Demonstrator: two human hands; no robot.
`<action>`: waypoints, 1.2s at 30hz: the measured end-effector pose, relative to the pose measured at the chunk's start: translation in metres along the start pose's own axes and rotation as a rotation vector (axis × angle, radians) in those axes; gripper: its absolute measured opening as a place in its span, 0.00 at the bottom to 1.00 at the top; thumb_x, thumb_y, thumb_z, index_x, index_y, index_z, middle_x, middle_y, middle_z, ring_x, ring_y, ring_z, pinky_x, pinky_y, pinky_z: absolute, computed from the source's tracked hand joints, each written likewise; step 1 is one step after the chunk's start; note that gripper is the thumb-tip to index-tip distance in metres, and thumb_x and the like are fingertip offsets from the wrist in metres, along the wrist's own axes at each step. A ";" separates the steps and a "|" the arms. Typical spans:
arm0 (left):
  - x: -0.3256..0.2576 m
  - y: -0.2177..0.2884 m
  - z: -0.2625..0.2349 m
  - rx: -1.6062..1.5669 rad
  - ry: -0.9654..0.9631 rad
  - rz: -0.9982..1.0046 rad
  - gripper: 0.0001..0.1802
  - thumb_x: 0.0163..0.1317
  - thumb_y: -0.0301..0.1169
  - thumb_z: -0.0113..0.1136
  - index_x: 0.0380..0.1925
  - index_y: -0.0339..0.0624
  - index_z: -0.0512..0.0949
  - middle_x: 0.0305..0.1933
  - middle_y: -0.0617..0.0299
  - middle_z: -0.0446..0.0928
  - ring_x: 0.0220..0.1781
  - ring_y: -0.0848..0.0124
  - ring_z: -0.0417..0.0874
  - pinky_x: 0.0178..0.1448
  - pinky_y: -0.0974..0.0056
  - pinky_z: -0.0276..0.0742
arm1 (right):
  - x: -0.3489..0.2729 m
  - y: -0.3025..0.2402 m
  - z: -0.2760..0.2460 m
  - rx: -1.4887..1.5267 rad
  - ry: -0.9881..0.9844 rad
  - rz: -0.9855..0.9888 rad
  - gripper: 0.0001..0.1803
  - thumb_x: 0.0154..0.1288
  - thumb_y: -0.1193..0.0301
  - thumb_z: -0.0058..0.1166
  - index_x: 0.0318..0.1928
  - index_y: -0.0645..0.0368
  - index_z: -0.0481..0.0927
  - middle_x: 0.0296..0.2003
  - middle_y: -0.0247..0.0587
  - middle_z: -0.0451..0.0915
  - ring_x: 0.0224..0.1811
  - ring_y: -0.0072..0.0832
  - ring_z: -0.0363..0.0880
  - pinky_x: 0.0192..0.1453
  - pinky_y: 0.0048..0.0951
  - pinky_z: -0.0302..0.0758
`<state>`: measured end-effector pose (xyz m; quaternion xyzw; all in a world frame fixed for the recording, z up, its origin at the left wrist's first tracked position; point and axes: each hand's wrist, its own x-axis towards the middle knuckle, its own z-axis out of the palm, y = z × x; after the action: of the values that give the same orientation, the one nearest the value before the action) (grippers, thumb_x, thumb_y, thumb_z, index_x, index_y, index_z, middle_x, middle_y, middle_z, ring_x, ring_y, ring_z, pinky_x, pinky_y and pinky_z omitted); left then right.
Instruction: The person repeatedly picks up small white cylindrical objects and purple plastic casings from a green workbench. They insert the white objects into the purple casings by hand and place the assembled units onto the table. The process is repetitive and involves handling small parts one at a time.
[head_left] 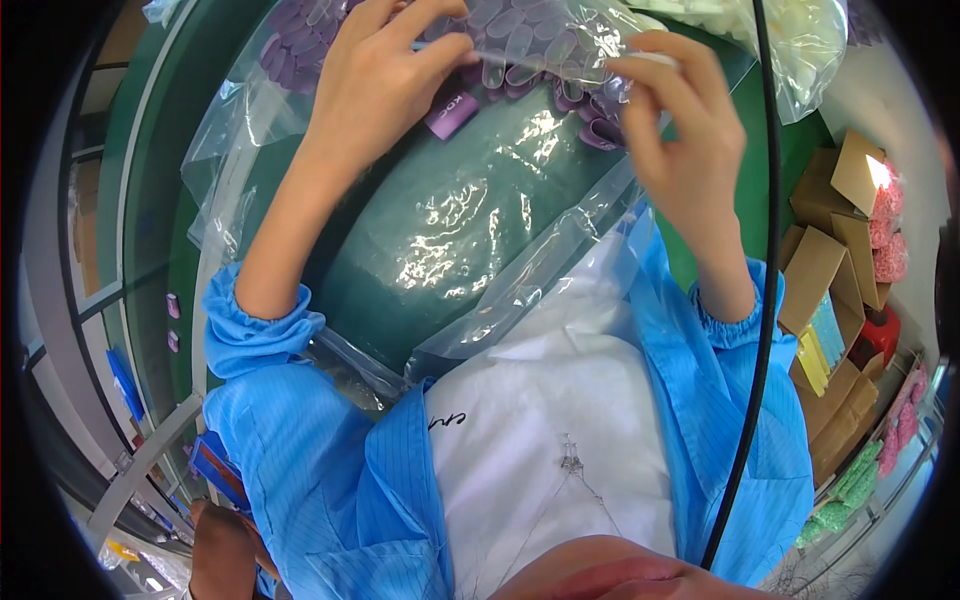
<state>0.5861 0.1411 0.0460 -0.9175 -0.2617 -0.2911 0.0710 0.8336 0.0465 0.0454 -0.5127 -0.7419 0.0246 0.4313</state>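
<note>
A large clear plastic bag (470, 215) lies over the green work surface in front of me, its glossy film catching the light. Many small purple plastic oval pieces (295, 45) are heaped at the far side, some seen through the film. My left hand (395, 70) pinches the bag's edge, fingers curled, at the far left. Across from it, my right hand (685, 125) has its fingertips closed on the same stretch of film. One purple piece (452, 115) with light print lies on the film just below my left fingers. More purple pieces (602, 130) sit left of my right hand.
A black cable (772, 200) hangs down at the right. Beyond it, a clear bag of pale yellow pieces (800, 50) lies at the far right. Open cardboard boxes (825, 270) and pink bagged goods (888, 220) stand on the right. A metal rail (150, 460) runs at the left.
</note>
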 end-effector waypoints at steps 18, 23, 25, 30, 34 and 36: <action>0.109 -0.038 0.079 -0.314 -0.071 -0.276 0.11 0.50 0.31 0.71 0.31 0.41 0.80 0.49 0.54 0.77 0.51 0.55 0.78 0.51 0.54 0.73 | 0.034 0.084 0.026 -0.251 0.179 0.390 0.20 0.64 0.58 0.66 0.26 0.63 0.82 0.27 0.47 0.80 0.26 0.45 0.80 0.34 0.41 0.75; 0.060 0.038 0.064 -0.518 -0.022 0.016 0.11 0.56 0.30 0.72 0.38 0.40 0.82 0.48 0.56 0.79 0.47 0.53 0.81 0.49 0.55 0.79 | 0.031 0.088 0.017 -0.096 0.141 0.511 0.20 0.64 0.57 0.67 0.29 0.63 0.84 0.27 0.48 0.79 0.27 0.44 0.79 0.36 0.40 0.75; 0.038 0.064 0.047 -0.506 0.036 -0.009 0.11 0.58 0.29 0.71 0.38 0.39 0.82 0.46 0.55 0.78 0.46 0.55 0.81 0.48 0.57 0.79 | 0.030 0.083 0.017 -0.142 0.150 0.373 0.18 0.65 0.58 0.67 0.31 0.63 0.85 0.29 0.47 0.79 0.29 0.41 0.79 0.36 0.38 0.74; -0.013 0.075 0.022 -0.401 0.018 -0.459 0.12 0.59 0.29 0.71 0.40 0.37 0.81 0.42 0.54 0.78 0.42 0.58 0.79 0.47 0.58 0.77 | 0.018 0.071 -0.010 -0.045 0.227 0.462 0.14 0.70 0.62 0.64 0.47 0.58 0.86 0.38 0.37 0.76 0.34 0.26 0.74 0.38 0.28 0.72; -0.033 0.065 0.025 -0.305 -0.067 -0.672 0.15 0.58 0.31 0.74 0.40 0.36 0.80 0.40 0.55 0.79 0.40 0.59 0.79 0.44 0.59 0.76 | 0.016 0.014 -0.028 0.148 0.040 0.421 0.14 0.75 0.70 0.54 0.55 0.63 0.83 0.46 0.39 0.83 0.46 0.23 0.79 0.49 0.27 0.76; -0.038 0.061 0.032 -0.237 -0.078 -0.576 0.19 0.56 0.33 0.75 0.43 0.35 0.80 0.40 0.55 0.80 0.40 0.59 0.78 0.44 0.58 0.76 | 0.016 -0.006 -0.017 0.299 -0.167 0.226 0.13 0.71 0.75 0.57 0.53 0.63 0.83 0.47 0.42 0.83 0.46 0.28 0.81 0.50 0.30 0.77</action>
<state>0.6081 0.0816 -0.0008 -0.8181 -0.4773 -0.2923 -0.1321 0.8389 0.0489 0.0687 -0.5191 -0.7008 0.2253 0.4342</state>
